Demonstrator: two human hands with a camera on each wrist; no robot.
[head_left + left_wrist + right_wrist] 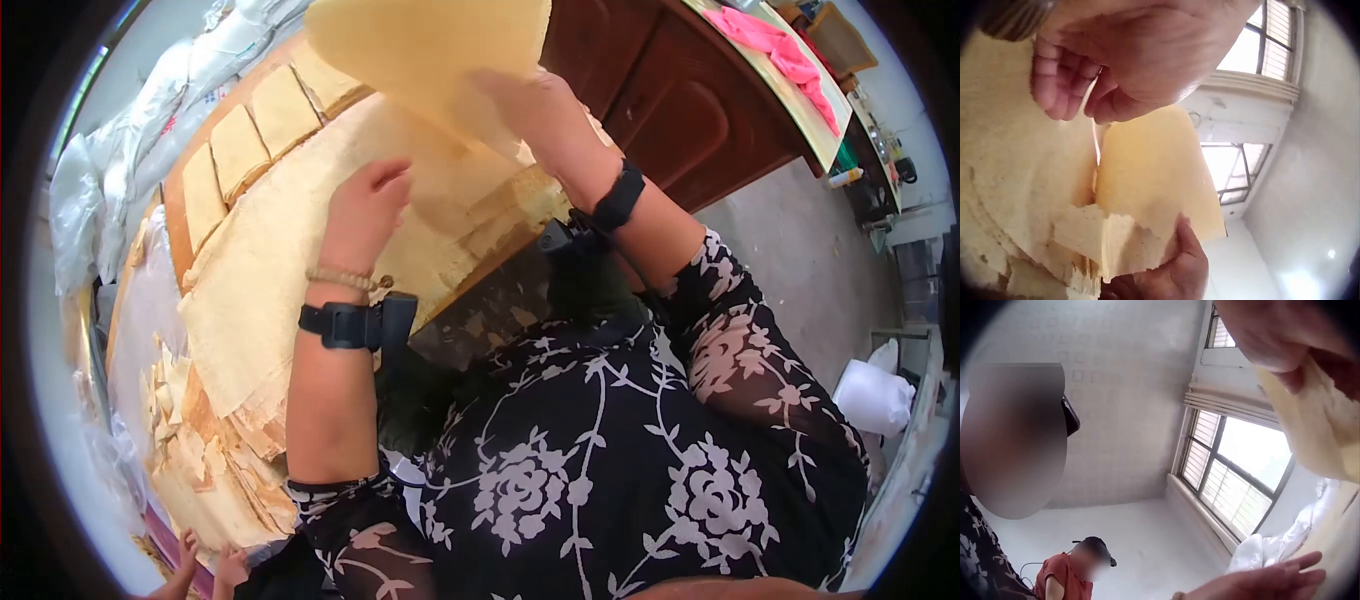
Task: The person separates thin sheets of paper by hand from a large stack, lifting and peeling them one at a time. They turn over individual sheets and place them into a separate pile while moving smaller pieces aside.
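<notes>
Aloft, a thin yellow sheet (430,45) tilts above broad pale sheets (260,290), pinched in the grip of the right hand (535,115). The left hand (365,210) hovers nearby, its grip loosely bent, apart from it; white plastic (130,125) lies beyond.

I lose the pale sheet (430,45) past the head view's top edge, and the right fingers (494,88) look blurred.
</notes>
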